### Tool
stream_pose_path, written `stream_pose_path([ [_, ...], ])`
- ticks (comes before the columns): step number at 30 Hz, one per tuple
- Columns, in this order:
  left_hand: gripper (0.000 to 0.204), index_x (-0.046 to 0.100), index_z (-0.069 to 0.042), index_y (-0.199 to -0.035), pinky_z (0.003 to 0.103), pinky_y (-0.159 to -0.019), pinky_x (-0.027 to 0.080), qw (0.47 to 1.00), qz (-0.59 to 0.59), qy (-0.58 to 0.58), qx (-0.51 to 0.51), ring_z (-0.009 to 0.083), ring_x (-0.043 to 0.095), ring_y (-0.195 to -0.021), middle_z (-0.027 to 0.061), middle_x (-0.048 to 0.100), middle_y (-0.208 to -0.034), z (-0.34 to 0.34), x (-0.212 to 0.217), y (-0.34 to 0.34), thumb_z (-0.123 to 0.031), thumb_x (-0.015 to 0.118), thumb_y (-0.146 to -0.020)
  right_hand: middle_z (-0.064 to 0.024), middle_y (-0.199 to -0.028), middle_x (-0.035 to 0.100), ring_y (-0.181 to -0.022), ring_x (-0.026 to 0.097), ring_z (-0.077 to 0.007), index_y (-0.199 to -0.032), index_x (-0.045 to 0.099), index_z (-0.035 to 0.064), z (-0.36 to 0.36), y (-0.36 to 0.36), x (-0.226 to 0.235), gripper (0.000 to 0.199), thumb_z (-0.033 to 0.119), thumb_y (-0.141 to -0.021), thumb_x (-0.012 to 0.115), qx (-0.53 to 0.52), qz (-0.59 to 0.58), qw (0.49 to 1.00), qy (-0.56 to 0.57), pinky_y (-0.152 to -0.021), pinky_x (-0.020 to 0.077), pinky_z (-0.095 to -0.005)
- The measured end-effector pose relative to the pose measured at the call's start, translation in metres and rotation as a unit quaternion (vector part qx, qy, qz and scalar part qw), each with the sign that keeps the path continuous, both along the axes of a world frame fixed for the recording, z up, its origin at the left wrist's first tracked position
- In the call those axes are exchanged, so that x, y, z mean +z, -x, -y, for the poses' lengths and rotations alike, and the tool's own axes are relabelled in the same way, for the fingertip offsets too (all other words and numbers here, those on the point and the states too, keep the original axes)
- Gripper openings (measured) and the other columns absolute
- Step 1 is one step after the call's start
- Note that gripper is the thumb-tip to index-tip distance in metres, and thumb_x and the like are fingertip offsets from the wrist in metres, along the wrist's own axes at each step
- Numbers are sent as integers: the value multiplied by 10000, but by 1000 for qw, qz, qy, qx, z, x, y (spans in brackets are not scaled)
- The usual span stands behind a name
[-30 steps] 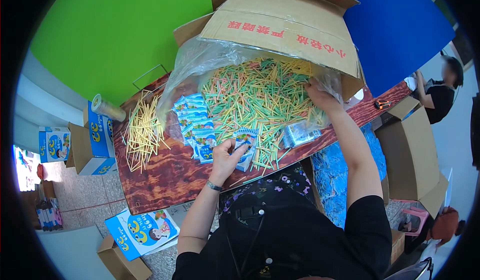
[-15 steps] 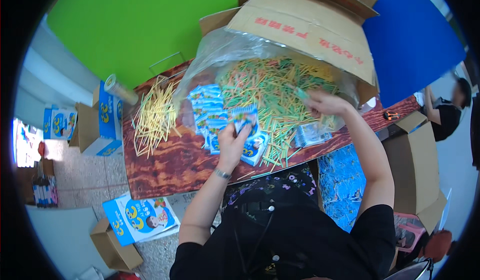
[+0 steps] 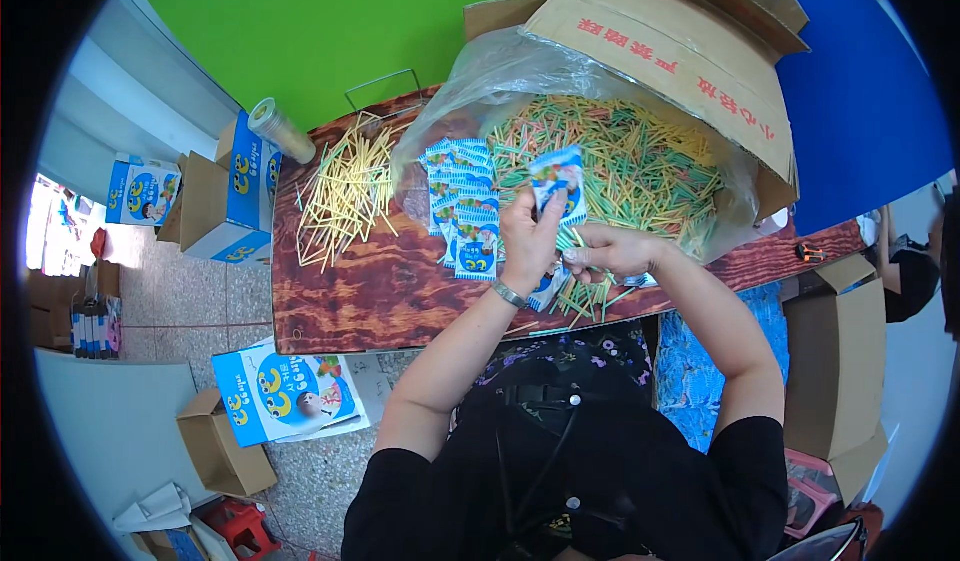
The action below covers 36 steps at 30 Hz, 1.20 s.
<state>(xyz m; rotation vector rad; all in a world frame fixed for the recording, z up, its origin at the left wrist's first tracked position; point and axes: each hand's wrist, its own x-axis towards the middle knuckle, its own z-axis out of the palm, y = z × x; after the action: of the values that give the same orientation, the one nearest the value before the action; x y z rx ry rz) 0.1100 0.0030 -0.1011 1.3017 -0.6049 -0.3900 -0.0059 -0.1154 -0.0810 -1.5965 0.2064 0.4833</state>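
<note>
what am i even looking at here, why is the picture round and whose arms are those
There is no machine here. A person wears a wide-angle camera on the head, looking down, so the picture is round and straight edges bend. The arms coming from below are that person's own.

The left hand holds up a small blue and white packet. The right hand pinches a few thin sticks just beside it.

On the wooden table lie a row of similar packets, a loose heap of yellow sticks, and a clear plastic bag full of coloured sticks, spilling from a cardboard box.
</note>
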Motion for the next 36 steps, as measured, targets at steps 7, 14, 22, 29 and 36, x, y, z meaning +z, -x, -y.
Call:
stream_pose_path([
  [7, 109, 630, -23, -994, 222, -685, 468, 946, -262, 184, -53, 38, 568, -790, 7, 661, -940, -1, 6, -3, -121, 617, -948, -4, -808, 570, -685, 561, -91, -1079, 526, 73, -12, -6, 10, 261, 317, -1020, 455, -4, -2, 999, 44, -599, 474, -246],
  [14, 144, 630, -21, -1022, 226, -699, 472, 949, -245, 177, -89, 42, 572, -802, 13, 664, -967, -8, 7, -7, -143, 626, -945, 2, -795, 549, -683, 557, -89, -1044, 523, 77, -12, -8, 7, 278, 343, -1023, 446, -30, 9, 999, 30, -601, 478, -246],
  [22, 132, 663, -17, -972, 211, -646, 437, 984, -143, 49, -96, 28, 540, -736, -23, 662, -871, -18, 1, -13, -138, 649, -922, 0, -772, 522, -663, 538, -94, -1004, 515, 69, -18, -8, 19, 355, 407, -1026, 407, 10, 12, 997, 79, -606, 468, -255],
  [29, 170, 627, -27, -801, 231, -499, 381, 976, 203, -80, -15, 42, 484, -576, 0, 582, -678, -54, 2, -32, -102, 779, -786, -144, -688, 554, -644, 598, -325, -951, 470, 33, 9, 2, 129, 287, 315, -1002, 476, 78, 131, 906, 394, -591, 452, -453],
  [36, 157, 642, -26, -966, 223, -533, 403, 981, 141, -91, -102, 35, 503, -629, -18, 616, -749, -63, 5, -30, -105, 713, -850, -216, -712, 553, -706, 575, -429, -937, 467, 35, 6, -17, 145, 211, 234, -963, 529, 109, 169, 861, 468, -619, 428, -509],
])
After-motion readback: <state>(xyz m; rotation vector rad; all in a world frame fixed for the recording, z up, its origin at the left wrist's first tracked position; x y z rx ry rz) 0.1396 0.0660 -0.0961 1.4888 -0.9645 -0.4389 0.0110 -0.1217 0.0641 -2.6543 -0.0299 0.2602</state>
